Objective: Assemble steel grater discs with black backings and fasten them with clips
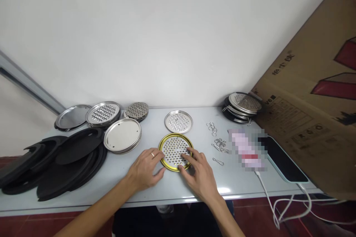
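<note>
Grater (171, 152), lower centre of frame: left hand (147, 167) unclenched at its gold rim (176, 135); right hand's (204, 177) grip, cannot tell. Best steadied by the rim (raised teeth (175, 146) look sharp).

A plain white wall (178, 44) rises behind your pale gray table (172, 189), meeting its far edge. To your left, a gray strip (16, 76) slants down toward the table's far corner. Dark red flooring (33, 226) shows below the near edge, where bright glare (224, 190) streaks the tabletop; a printed cardboard box (300, 85) stands on your right.
</note>
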`<control>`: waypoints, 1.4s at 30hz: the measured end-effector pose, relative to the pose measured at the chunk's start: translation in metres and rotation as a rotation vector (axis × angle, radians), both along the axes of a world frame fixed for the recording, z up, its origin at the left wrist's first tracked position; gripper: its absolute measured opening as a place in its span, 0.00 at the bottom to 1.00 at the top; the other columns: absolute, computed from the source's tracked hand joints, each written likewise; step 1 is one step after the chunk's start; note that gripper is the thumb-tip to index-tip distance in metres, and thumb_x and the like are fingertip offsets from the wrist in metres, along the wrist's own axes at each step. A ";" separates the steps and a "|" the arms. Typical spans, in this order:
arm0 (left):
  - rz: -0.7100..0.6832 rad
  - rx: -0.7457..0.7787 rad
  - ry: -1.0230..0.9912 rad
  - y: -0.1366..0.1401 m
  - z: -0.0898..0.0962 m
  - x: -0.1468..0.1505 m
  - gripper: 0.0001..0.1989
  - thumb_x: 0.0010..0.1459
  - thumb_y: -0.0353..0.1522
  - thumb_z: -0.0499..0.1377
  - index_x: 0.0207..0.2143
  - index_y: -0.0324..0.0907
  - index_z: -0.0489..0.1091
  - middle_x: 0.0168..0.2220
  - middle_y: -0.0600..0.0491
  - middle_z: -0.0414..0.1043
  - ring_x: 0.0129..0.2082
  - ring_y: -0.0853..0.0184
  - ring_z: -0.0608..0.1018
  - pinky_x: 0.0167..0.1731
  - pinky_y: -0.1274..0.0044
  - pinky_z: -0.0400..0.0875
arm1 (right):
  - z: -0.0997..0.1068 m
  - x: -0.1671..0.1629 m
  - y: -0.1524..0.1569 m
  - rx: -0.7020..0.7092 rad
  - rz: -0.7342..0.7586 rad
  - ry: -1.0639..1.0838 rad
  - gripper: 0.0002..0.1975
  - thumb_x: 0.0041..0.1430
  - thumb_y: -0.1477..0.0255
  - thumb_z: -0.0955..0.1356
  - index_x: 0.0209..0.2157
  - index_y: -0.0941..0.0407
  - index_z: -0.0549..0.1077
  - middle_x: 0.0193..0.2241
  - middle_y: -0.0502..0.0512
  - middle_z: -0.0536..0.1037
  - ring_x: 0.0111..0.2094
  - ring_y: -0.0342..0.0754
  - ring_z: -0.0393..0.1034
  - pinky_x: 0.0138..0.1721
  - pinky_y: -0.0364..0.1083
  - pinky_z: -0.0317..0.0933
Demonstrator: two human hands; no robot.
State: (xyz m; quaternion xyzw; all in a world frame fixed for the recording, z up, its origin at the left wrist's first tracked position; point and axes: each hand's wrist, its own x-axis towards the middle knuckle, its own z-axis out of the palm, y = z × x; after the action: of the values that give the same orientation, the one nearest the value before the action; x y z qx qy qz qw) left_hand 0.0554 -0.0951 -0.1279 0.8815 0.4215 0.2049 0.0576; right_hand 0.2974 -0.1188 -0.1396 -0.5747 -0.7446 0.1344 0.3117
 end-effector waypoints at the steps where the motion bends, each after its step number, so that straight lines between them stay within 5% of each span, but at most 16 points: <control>1: -0.014 0.001 0.011 -0.001 0.000 0.000 0.15 0.58 0.31 0.61 0.48 0.42 0.69 0.45 0.47 0.76 0.46 0.55 0.76 0.46 0.62 0.74 | 0.001 0.001 0.000 -0.007 0.009 0.001 0.19 0.61 0.67 0.70 0.54 0.52 0.77 0.59 0.59 0.74 0.50 0.61 0.71 0.49 0.61 0.71; 7: -0.185 0.002 -0.045 -0.008 0.001 0.000 0.07 0.59 0.33 0.60 0.41 0.43 0.72 0.33 0.51 0.75 0.34 0.61 0.77 0.34 0.68 0.73 | 0.002 0.006 0.001 -0.033 0.090 0.041 0.29 0.55 0.66 0.74 0.59 0.53 0.72 0.59 0.59 0.75 0.49 0.60 0.71 0.53 0.61 0.69; 10: -0.126 -0.029 -0.137 -0.012 0.006 0.010 0.06 0.59 0.33 0.59 0.39 0.42 0.72 0.31 0.52 0.74 0.31 0.63 0.76 0.32 0.70 0.72 | 0.001 0.007 0.000 -0.027 0.117 0.059 0.31 0.55 0.66 0.73 0.61 0.53 0.69 0.58 0.59 0.76 0.51 0.60 0.71 0.54 0.61 0.68; 14: 0.001 -0.058 -0.120 -0.009 0.019 0.035 0.14 0.57 0.36 0.63 0.46 0.44 0.73 0.43 0.48 0.76 0.44 0.56 0.76 0.43 0.63 0.73 | 0.000 0.008 -0.001 -0.021 0.103 0.121 0.31 0.56 0.69 0.71 0.62 0.52 0.66 0.58 0.59 0.76 0.52 0.59 0.72 0.55 0.62 0.67; 18: -0.038 -0.064 -0.082 0.003 0.024 0.056 0.28 0.55 0.38 0.65 0.58 0.46 0.68 0.57 0.47 0.71 0.58 0.52 0.70 0.60 0.58 0.64 | -0.003 0.011 -0.001 -0.033 0.056 0.230 0.31 0.53 0.75 0.69 0.60 0.52 0.67 0.54 0.59 0.77 0.48 0.57 0.74 0.51 0.57 0.70; 33: -0.063 -0.043 -0.038 0.013 0.006 0.056 0.20 0.57 0.34 0.62 0.53 0.44 0.74 0.55 0.47 0.74 0.62 0.50 0.70 0.63 0.56 0.65 | -0.005 0.011 0.002 -0.003 0.050 0.290 0.20 0.56 0.77 0.67 0.52 0.54 0.69 0.45 0.59 0.76 0.44 0.54 0.72 0.47 0.52 0.70; 42: -0.061 -0.057 0.029 0.012 0.014 0.058 0.18 0.59 0.35 0.61 0.52 0.47 0.73 0.53 0.50 0.76 0.61 0.50 0.70 0.64 0.52 0.59 | -0.005 0.009 -0.001 0.053 0.042 0.235 0.10 0.60 0.75 0.67 0.43 0.54 0.75 0.44 0.60 0.75 0.46 0.55 0.72 0.49 0.54 0.70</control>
State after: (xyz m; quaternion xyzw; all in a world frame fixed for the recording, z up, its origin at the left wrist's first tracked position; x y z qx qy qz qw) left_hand 0.1132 -0.0835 -0.1135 0.8947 0.4011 0.1782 0.0830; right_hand 0.3067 -0.1195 -0.1447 -0.5308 -0.7181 0.1878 0.4090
